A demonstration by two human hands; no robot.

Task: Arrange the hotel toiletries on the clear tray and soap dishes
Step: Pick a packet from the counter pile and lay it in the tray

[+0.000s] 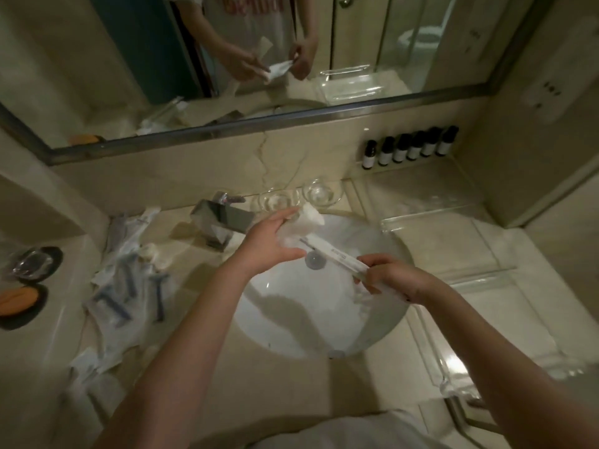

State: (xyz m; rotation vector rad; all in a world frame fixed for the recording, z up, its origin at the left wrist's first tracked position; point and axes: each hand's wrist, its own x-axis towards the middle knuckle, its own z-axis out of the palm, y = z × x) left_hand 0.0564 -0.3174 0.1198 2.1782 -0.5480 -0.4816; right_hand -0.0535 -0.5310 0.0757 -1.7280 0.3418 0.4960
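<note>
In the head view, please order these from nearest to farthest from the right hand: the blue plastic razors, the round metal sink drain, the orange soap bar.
1. Round metal sink drain, in the white basin, just left of the right hand.
2. Blue plastic razors, on the left counter.
3. Orange soap bar, at the far left edge.

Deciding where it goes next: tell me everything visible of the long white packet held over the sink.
The long white packet is a slim wrapper, white with small dark print, unreadable here. It slants in the air above the sink basin. The left hand grips its far end, where the wrapper flares open; the right hand pinches its near end. Its contents cannot be told.
</note>
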